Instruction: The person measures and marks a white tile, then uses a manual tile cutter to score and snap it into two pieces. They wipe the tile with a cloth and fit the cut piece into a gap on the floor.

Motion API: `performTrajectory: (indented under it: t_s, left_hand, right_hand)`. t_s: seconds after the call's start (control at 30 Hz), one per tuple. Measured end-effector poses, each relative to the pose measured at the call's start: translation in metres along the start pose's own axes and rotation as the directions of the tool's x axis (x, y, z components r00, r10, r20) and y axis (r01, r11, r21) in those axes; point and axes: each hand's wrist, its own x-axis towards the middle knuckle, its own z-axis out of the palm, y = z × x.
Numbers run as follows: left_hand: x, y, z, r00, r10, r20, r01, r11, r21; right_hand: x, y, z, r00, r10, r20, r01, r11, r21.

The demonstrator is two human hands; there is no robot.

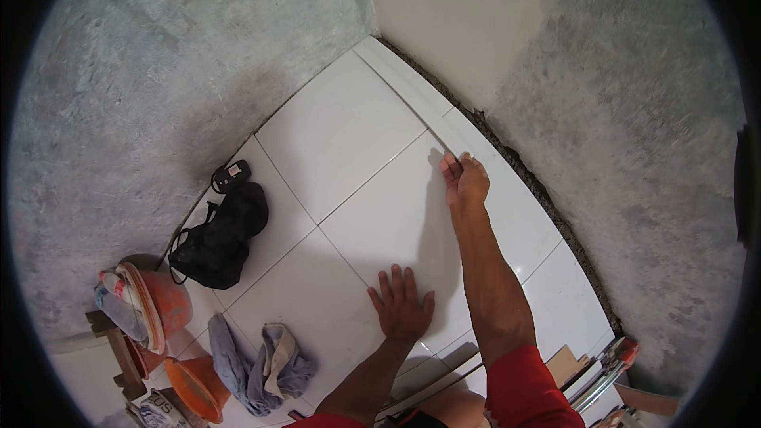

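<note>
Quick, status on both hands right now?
Left hand: open, palm down, fingers spread on the white floor tiles.
Right hand: fingers curled by the narrow tile strip; whether it grips anything can't be told.

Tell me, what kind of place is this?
Probably a room being built or fixed up: the grey walls look bare and patchy, and a rough dark gap runs along the edge of the white floor tiles.
</note>
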Motion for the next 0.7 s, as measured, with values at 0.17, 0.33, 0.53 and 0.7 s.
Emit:
performTrajectory:
  t_s: [0.17,0.33,0.53,0.7]
  left_hand:
    - [0.001,0.002,0.000,1.000,0.023,-0.012,-0.023,0.999,0.024]
    - [0.000,0.001,-0.001,1.000,0.000,0.006,0.000,0.999,0.034]
    - [0.000,0.003,0.000,1.000,0.014,-0.004,-0.014,0.999,0.046]
    - [0.001,0.002,0.000,1.000,0.012,0.004,-0.012,0.999,0.050]
  right_hand:
    - [0.015,-0.007,0.002,0.999,-0.001,0.038,0.001,1.000,-0.021]
    - [0.008,-0.016,0.002,0.995,0.037,0.093,-0.026,0.992,-0.124]
    - [0.008,-0.018,0.001,0.995,0.022,0.097,-0.009,0.992,-0.126]
    - [0.010,-0.017,0.000,0.994,0.008,0.108,0.009,0.987,-0.158]
